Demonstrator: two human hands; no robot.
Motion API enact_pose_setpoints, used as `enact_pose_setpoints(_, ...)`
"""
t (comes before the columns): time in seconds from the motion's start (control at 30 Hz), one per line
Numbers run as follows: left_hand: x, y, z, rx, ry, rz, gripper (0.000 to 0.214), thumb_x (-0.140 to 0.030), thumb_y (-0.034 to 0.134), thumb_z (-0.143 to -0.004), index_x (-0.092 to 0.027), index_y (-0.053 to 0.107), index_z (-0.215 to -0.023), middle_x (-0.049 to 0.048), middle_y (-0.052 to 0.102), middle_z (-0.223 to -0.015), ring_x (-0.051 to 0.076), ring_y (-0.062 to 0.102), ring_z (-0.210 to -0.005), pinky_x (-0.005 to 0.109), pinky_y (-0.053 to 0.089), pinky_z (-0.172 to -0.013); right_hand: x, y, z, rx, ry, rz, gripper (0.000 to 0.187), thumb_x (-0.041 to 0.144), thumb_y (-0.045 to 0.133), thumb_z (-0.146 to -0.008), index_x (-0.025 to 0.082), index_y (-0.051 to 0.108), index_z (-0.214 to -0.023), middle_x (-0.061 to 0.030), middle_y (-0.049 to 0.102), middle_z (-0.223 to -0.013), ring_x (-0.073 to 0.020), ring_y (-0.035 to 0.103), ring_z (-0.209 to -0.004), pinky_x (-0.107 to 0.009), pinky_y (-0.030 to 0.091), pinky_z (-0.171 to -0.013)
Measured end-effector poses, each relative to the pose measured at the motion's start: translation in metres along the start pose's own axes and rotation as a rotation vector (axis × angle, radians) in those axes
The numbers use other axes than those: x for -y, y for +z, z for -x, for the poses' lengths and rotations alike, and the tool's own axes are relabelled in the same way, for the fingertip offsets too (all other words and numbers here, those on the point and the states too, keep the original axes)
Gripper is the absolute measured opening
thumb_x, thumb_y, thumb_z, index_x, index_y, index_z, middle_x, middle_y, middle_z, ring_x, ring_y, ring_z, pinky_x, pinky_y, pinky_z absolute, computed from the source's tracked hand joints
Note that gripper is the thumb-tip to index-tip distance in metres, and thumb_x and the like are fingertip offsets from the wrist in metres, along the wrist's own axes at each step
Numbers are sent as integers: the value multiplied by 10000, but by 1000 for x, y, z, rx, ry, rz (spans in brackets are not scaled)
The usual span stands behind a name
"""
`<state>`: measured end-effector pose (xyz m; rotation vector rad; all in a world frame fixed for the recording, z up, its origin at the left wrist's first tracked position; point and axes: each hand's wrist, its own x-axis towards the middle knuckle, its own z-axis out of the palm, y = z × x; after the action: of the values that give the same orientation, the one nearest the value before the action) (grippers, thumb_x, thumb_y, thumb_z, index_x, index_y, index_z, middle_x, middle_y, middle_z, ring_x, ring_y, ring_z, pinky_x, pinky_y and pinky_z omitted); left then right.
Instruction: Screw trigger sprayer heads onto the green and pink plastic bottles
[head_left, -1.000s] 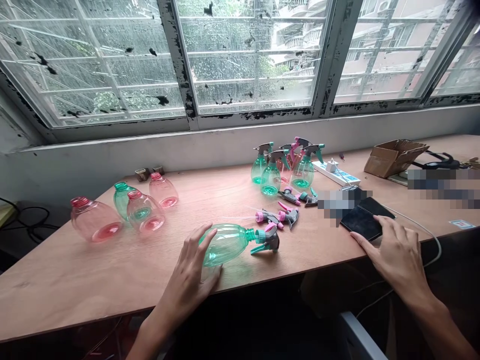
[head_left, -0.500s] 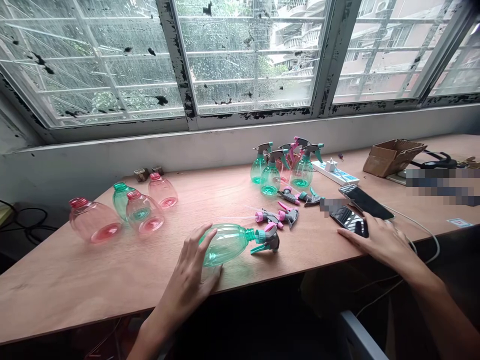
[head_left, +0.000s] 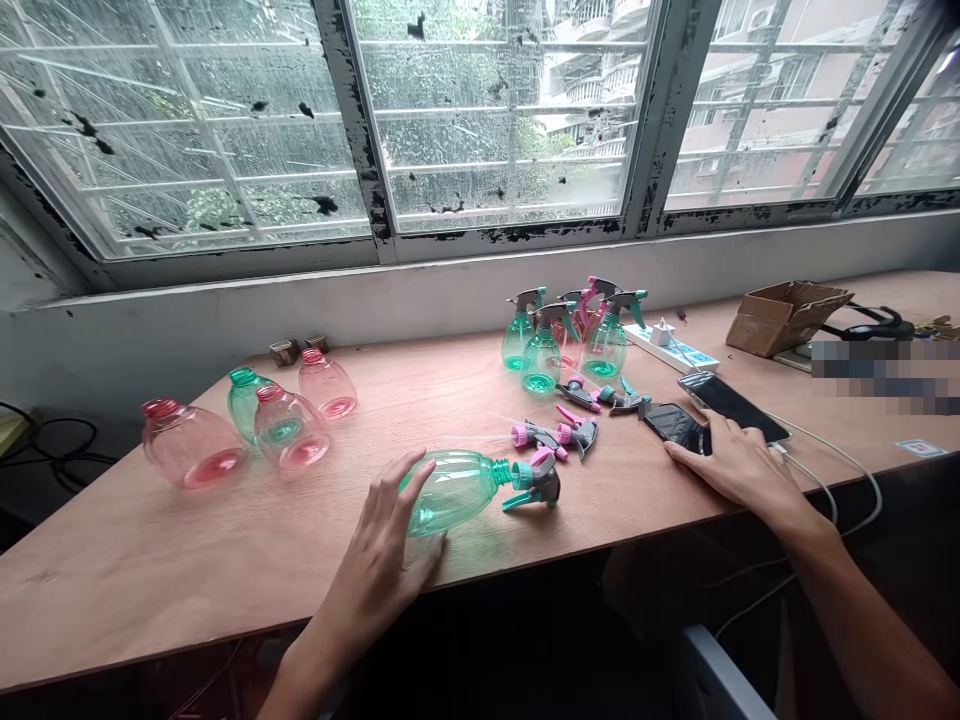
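Our right hand (head_left: 744, 465) has shifted leftward with the glossy black rectangular phone (head_left: 675, 426), gripping its right end. Our left hand (head_left: 384, 530) holds the transparent green plastic bottle (head_left: 457, 490), lying sideways on the wooden table (head_left: 112, 580), neck beside a teal-and-grey plastic spray head (head_left: 546, 484).

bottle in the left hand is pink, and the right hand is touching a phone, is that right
Not quite: the bottle in the left hand is green, not pink, as the head view shows. The right hand is touching a phone, as you say.
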<state>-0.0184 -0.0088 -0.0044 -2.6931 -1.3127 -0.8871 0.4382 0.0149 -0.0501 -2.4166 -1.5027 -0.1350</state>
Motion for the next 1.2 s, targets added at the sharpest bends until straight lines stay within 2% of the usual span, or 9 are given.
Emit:
enact_pose_setpoints(0.17,0,0,0,0,9,-5,660,-224,558,-950,-243,227,-1520,138,325,-1534,317,315,-1420,522,339,-1146,1,-3,-1,4,8,-14,832,648,446,-855,83,350,-1459,-224,555,-1390,-461,504,-1227,-604,428,-965)
enact_pose_setpoints(0.37,0,0,0,4,1,-1,656,-223,558,-951,-238,231,-1520,134,326,-1532,308,320,-1415,495,344,-1145,-2,-1,0,-2,14,-15,823,668,443,-856,54,385,-1401,-250,631,-1261,-449,540,-1190,-573,455,-928)
enact_pose_setpoints(0.6,-1,0,0,9,-2,0,661,-227,553,-954,-249,221,-1525,131,326,-1534,312,326,-1411,504,346,-1142,0,-8,15,-72,-44,-26,923,744,411,-858,52,331,-1463,-294,547,-1370,-477,521,-1219,-595,447,-954)
enact_pose_setpoints(0.73,-1,-1,0,6,-2,2,663,-226,550,-954,-256,217,-1527,126,321,-1540,313,324,-1412,507,348,-1142,-10,-9,26,-84,-132,-42,829,727,410,-878,87,435,-1405,-279,545,-1378,-463,529,-1224,-569,452,-962)
enact_pose_setpoints(0.93,-1,0,-1,-2,-2,8,668,-224,555,-950,-263,221,-1528,130,333,-1532,323,351,-1389,527,375,-1118,-33,7,34,-95,-232,-11,755,761,417,-853,151,563,-1274,-223,568,-1374,-437,515,-1256,-596,413,-1025)
enact_pose_setpoints(1.1,-1,0,-1,2,-8,14,672,-229,553,-952,-272,213,-1530,127,326,-1536,321,340,-1397,530,374,-1120,-15,6,21,-90,-198,41,761,790,346,-864,188,614,-1246,-208,529,-1416,-445,496,-1265,-624,426,-991)
enact_pose_setpoints(1.2,0,0,0,1,-7,11,674,-227,556,-951,-276,212,-1530,125,332,-1533,321,335,-1403,528,373,-1124,2,1,11,-77,-199,60,777,779,326,-880,195,563,-1334,-204,473,-1474,-450,469,-1287,-636,433,-967)
